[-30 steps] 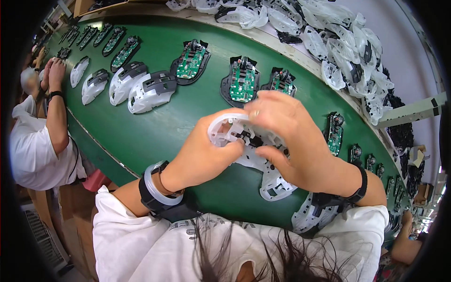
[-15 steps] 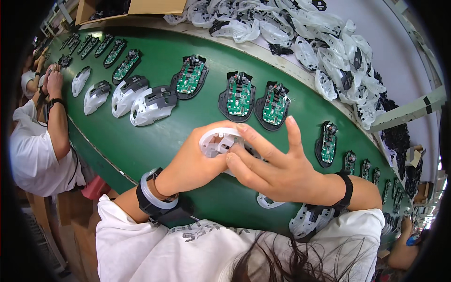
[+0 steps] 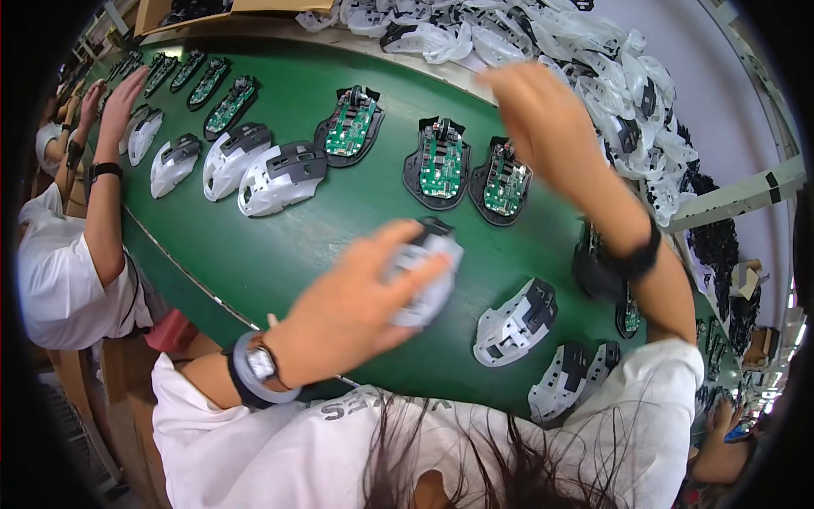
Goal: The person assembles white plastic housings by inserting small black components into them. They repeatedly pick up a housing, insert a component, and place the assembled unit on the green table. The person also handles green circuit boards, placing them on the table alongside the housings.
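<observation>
My left hand, blurred by motion, is closed round a white and black computer mouse shell above the middle of the green table. Farther off, my right hand reaches forward to the right, its fingers smeared and pointing toward the heap of shells. Below it lies a mouse base with a green circuit board, partly covered by the hand. A similar mouse base is just left of that one. Another mouse shell rests on the table, to the right of my left hand.
Several shells, such as one at left, line the green table. More bases run toward both ends. A heap of bagged white shells lies along the far side, near a cardboard box. A co-worker's arm is at left.
My hands have parted. The left keeps the shell, now turned with its outer side up; the right has swung forward toward the heap.
</observation>
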`<act>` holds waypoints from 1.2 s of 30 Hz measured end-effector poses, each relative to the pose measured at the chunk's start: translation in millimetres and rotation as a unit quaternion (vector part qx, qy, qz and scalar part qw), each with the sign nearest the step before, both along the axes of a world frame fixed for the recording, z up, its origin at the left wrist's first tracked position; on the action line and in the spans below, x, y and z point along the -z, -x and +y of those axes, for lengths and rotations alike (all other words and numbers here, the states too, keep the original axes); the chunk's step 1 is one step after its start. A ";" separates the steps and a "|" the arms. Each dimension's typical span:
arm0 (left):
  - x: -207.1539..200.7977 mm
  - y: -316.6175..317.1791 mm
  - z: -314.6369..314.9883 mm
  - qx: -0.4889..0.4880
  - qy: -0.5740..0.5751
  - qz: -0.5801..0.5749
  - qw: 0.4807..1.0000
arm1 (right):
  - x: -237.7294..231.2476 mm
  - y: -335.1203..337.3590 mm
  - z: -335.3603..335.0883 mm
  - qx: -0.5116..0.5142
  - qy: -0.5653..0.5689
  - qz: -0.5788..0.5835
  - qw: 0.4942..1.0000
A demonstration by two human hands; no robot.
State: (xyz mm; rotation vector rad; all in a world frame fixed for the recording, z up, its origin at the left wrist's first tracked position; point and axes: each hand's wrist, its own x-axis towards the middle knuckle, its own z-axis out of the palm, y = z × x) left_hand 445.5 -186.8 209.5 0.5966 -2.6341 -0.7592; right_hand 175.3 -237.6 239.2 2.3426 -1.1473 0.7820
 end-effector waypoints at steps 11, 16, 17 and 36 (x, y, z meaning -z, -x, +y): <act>9.9 -59.9 -83.4 -0.188 0.133 -0.140 0.963 | 75.6 91.7 -131.6 0.139 -0.234 0.145 0.951; 14.5 -70.1 -91.9 -0.197 0.032 -0.101 0.975 | 70.2 83.6 -117.5 0.119 -0.232 0.056 0.964; 11.2 -73.8 -92.1 -0.198 0.013 -0.085 0.976 | 74.1 79.1 -103.8 0.158 -0.205 0.060 0.964; -12.9 -0.1 -48.8 -0.069 -0.737 0.262 0.619 | 37.3 83.2 16.2 0.224 -0.277 -0.231 0.905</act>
